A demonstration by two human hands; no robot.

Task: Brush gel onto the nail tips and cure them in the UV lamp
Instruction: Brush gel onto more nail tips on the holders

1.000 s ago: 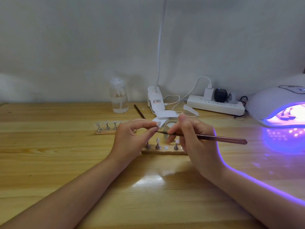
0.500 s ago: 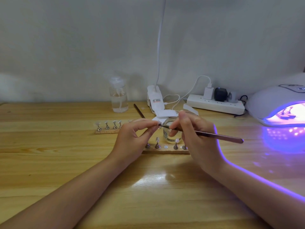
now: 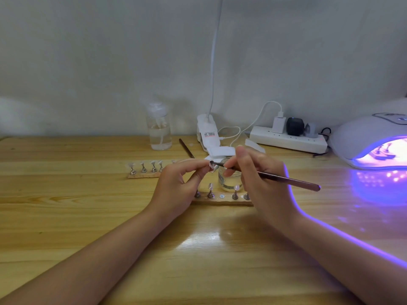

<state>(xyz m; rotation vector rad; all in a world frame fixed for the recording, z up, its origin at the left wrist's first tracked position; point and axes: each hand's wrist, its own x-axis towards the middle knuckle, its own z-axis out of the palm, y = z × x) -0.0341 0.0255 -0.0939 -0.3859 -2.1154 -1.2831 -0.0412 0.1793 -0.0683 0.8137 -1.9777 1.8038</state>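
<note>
My left hand point(image 3: 178, 186) pinches a small clear nail tip on its stand point(image 3: 211, 165) between thumb and forefinger, raised above the table. My right hand point(image 3: 257, 179) grips a thin brown brush point(image 3: 286, 179); its dark tip touches the held nail tip. Just behind the hands stands a small glass jar of clear gel point(image 3: 229, 180). A wooden strip point(image 3: 222, 200) below the hands carries several nail tips on metal stands. A second wooden strip with stands point(image 3: 144, 171) lies to the left. At the right, the white UV lamp point(image 3: 370, 142) glows purple with stands inside.
A clear pump bottle point(image 3: 159, 128) stands at the back. A white clip lamp base point(image 3: 208, 134) with its cable, a power strip point(image 3: 288, 140) with plugs, and a spare brush point(image 3: 186, 148) lie behind the jar. Purple light spills on the wooden table point(image 3: 66, 205).
Both hands have risen slightly with the nail tip and brush. The brush tip has slid along the held nail tip, and the handle now points lower to the right.
</note>
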